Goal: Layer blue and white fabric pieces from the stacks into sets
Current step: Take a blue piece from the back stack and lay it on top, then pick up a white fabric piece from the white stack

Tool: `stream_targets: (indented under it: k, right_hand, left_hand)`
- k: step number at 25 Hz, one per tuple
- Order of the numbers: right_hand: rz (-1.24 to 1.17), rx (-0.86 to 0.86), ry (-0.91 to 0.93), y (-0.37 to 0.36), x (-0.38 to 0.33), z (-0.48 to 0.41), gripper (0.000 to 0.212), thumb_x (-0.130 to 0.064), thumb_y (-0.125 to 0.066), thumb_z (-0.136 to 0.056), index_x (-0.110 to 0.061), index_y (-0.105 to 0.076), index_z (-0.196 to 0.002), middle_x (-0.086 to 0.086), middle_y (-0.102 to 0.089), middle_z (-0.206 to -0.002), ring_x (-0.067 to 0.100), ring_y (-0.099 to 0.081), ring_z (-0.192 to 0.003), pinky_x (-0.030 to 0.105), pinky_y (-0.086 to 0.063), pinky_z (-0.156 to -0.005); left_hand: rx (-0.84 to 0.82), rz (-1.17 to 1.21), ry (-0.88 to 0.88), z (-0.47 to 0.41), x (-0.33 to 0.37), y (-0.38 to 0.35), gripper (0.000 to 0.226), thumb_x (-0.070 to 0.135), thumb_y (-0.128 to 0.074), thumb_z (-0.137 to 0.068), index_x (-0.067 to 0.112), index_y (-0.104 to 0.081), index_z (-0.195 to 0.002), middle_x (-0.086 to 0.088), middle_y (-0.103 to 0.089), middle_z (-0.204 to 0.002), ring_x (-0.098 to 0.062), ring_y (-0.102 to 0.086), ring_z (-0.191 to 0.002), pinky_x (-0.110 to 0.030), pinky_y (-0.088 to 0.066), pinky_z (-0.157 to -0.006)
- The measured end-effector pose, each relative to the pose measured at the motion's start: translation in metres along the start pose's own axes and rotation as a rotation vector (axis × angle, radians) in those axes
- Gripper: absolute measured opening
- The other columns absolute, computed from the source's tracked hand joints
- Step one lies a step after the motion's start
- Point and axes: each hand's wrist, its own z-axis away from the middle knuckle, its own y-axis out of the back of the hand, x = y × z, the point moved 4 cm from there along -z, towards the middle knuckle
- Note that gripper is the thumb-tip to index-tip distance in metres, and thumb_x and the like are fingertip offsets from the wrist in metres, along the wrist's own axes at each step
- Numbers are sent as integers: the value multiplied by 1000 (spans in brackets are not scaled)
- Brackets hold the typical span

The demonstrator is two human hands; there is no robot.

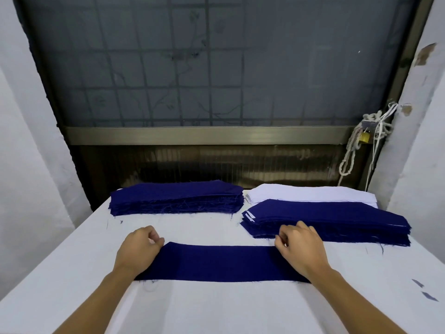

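Note:
One long blue fabric piece [219,262] lies flat across the white table [216,309] in front of me. My left hand [138,249] rests at its left end with fingers curled, pinching the corner. At the piece's right end, my right hand [301,247] pinches the upper corner. Behind on the left sits a thick stack of blue pieces [177,197]. On the right, another pile [332,222] of blue pieces shows thin white edges between layers. A stack of white pieces [313,192] lies behind that pile.
A dark window with a metal frame [207,135] rises just behind the table. White rope and a brass padlock [364,137] hang at the right of the frame. Small blue scraps [423,290] lie near the table's right edge. White walls stand on both sides.

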Motion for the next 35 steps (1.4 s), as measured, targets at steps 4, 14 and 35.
stream_targets:
  k: [4, 14, 35]
  right_hand:
    - [-67, 24, -21, 7, -8, -29, 24, -47, -51, -100, -32, -56, -82, -12, -56, -67, 8, -51, -71, 25, -39, -66]
    - [-59, 113, -79, 2, 31, -128, 17, -36, -57, -101, -28, -70, -106, -9, -72, -100, 10, -59, -92, 29, -54, -82]
    - [7, -33, -16, -64, 91, -200, 28, -46, -57, -99, -33, -69, -120, -12, -69, -123, 11, -67, -103, 24, -51, -92]
  left_hand:
    - [-41, 3, -130, -21, 42, 6, 14, 36, -66, -94, 30, -60, -82, 14, -66, -80, -6, -62, -77, -32, -55, -68]
    - [-210, -65, -565, -88, 242, -71, 12, 32, -59, -101, 26, -63, -111, 7, -69, -108, -14, -65, -95, -40, -58, -85]
    - [-336, -230, -624, -148, 327, -174, 5, 14, -70, -95, 14, -67, -99, -7, -68, -102, -19, -66, -90, -34, -58, -84]
